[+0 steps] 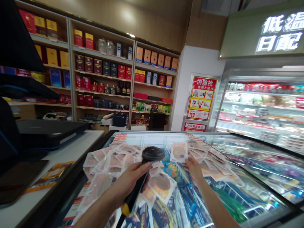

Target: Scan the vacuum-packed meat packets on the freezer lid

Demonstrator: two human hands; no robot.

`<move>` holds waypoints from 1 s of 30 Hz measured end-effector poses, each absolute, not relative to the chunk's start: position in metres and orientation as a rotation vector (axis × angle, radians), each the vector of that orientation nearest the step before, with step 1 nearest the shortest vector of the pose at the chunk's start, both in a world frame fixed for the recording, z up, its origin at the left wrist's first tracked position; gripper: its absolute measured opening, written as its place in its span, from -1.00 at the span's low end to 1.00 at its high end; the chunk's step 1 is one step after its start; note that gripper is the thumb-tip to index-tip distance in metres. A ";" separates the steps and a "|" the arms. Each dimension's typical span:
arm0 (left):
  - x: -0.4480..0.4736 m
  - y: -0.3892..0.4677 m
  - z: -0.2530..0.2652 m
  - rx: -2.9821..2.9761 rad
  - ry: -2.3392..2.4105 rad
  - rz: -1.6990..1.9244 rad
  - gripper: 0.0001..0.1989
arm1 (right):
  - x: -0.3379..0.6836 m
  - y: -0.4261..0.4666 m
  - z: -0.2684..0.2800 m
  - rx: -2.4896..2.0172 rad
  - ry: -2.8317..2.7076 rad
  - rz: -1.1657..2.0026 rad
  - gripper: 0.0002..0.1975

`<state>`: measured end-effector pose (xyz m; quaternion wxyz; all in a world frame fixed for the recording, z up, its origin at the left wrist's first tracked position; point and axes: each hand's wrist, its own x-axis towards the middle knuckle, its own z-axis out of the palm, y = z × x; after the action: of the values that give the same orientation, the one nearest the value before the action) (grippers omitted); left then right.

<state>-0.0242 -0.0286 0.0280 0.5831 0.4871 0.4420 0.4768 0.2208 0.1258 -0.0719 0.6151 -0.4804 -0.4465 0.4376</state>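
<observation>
My left hand (133,179) is wrapped round the handle of a black barcode scanner (153,154), its head pointing up and away from me. A cord with a yellow sleeve hangs from the handle's lower end. Between the fingers and thumb of my right hand (193,169) is the lower right corner of a flat see-through packet (179,152), which carries a barcode label and a pale round item. Below and in front of the scanner lie more such packets (162,185), one with a brownish disc inside. Another pile of packets (127,155) spreads out left of the scanner.
A glass-topped freezer (258,177) with bagged goods stretches beneath my hands and to the right. More packets (213,161) lie fanned out on its right side. At left, a counter (91,142) bears a black device (52,131) and an orange packet (51,177). Boxed goods fill shelves (102,76) behind.
</observation>
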 end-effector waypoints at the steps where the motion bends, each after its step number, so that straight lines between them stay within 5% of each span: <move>1: -0.026 -0.027 0.029 1.138 1.072 1.146 -0.70 | 0.220 0.125 -0.070 -1.100 -1.029 1.018 -0.76; 18: -0.087 -0.014 0.028 0.868 1.392 1.448 -0.66 | 0.123 0.107 -0.039 -0.997 -1.285 1.388 -0.80; 25: -0.079 -0.012 0.023 0.866 1.365 1.428 -0.68 | 0.098 0.114 -0.041 -1.269 -1.928 0.577 -0.70; 30: -0.059 -0.013 0.022 0.945 1.349 1.366 -0.66 | 0.120 0.125 -0.040 -1.422 -1.938 0.355 -0.66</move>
<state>-0.0586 -0.0131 0.0223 0.4801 0.3875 0.5531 0.5598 0.1196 0.1246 -0.0395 0.3484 -0.5485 -0.7477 0.1369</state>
